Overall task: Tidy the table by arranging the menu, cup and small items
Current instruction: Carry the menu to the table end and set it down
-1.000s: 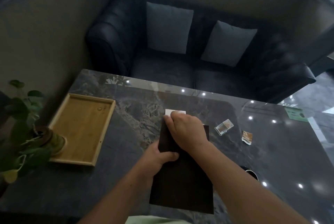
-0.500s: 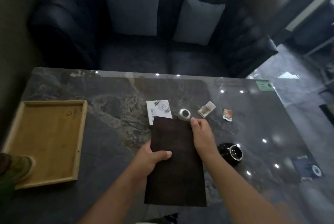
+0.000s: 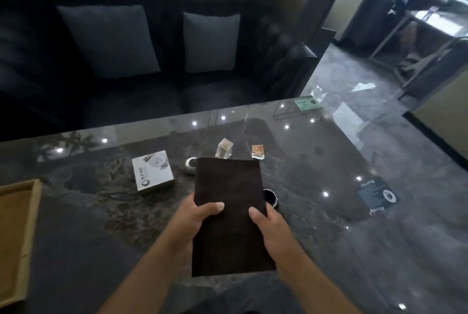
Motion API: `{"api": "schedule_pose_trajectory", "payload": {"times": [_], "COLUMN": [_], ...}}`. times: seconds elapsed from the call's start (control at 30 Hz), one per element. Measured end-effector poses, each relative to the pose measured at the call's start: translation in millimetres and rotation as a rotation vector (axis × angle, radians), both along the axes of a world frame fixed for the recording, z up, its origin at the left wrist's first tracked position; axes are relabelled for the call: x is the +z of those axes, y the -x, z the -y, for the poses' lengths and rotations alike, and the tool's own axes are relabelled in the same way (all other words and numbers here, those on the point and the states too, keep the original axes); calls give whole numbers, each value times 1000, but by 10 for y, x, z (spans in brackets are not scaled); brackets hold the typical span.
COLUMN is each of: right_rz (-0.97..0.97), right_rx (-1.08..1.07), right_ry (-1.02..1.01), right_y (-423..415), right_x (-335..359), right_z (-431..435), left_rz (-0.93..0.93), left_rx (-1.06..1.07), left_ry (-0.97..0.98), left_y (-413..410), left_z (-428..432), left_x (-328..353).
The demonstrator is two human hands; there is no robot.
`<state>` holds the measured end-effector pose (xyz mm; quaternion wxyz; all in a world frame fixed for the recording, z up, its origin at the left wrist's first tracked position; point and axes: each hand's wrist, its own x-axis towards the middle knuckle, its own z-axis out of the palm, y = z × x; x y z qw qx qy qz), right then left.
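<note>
Dark marble table [image 3: 316,212] in front of a black sofa [image 3: 76,101], and the menu [image 3: 229,215] is up off it now! Half a second back the left hand alone pinned it flat while the right reached toward the small bits; now both hands have it. Left hand [image 3: 195,220] clamps the left edge, thumb on top; right hand [image 3: 272,224] clamps the right edge the same way. It hangs tilted over the table's middle, so I judge it is about to be carried somewhere, maybe toward the tray [image 3: 17,235] at far left.

Quick count. One menu. One dark cup [image 3: 272,198], peeking out just beside the menu's right edge. One white box [image 3: 153,170], left of the menu. One small round silver thing [image 3: 190,165], half hidden behind the menu's top corner. Two packets [image 3: 224,148] beyond the top edge, the orange one [image 3: 257,151] to the right. One dark card [image 3: 377,193] well apart, far right, and one green card [image 3: 306,103] at the far edge. Two cushions [image 3: 111,40] on the sofa. None of the small items tidied yet.
</note>
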<state>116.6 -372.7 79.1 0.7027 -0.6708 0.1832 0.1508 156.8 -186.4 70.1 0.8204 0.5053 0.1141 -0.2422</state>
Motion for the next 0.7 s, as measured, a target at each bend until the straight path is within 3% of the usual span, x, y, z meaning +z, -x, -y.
{"api": "schedule_pose_trajectory", "payload": {"times": [0.33,0.57,0.7], "right_rz": [101,89,69], "right_rx": [-145,-239,-295], "right_ry": [-128,-59,-29], "right_y": [572,629,388], "right_x": [64,23,-35], "right_z": [1895,2472,2713], "left_rz": [-8,41,20], "left_rx": [-198,-290,-248], "left_ry": [-13,-259,-253], "left_y": [326,197,-53], "left_z": [1892,2562,2833], "left_x": [151,274,139]}}
